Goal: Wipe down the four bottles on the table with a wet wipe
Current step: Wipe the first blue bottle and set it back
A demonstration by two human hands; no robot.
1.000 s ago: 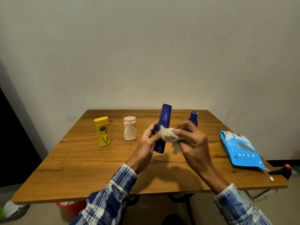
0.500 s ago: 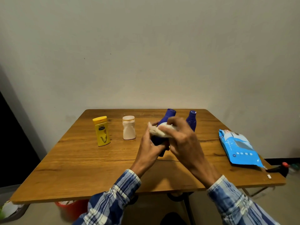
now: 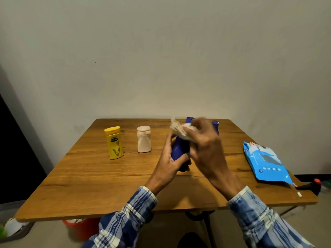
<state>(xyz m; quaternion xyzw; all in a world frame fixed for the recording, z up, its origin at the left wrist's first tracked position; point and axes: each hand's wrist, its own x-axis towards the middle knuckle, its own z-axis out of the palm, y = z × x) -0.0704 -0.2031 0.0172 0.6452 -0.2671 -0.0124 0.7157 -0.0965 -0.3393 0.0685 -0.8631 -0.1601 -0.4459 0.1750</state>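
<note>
Blue plastic fills our left hand [image 3: 170,159], whose fingers curl closed around the lower body of the dark blue bottle [image 3: 180,149] held above the wooden table [image 3: 89,176], while our right hand [image 3: 204,145] pinches the crumpled wet wipe [image 3: 179,130] against its upper part. Beyond our right hand peeks a second blue bottle [image 3: 215,127]; left of our left hand stand a white bottle [image 3: 144,139] and a yellow bottle [image 3: 114,143], its label too blurred to read. Right of our right hand lies the blue wipes pack [image 3: 266,161], print illegible.
</note>
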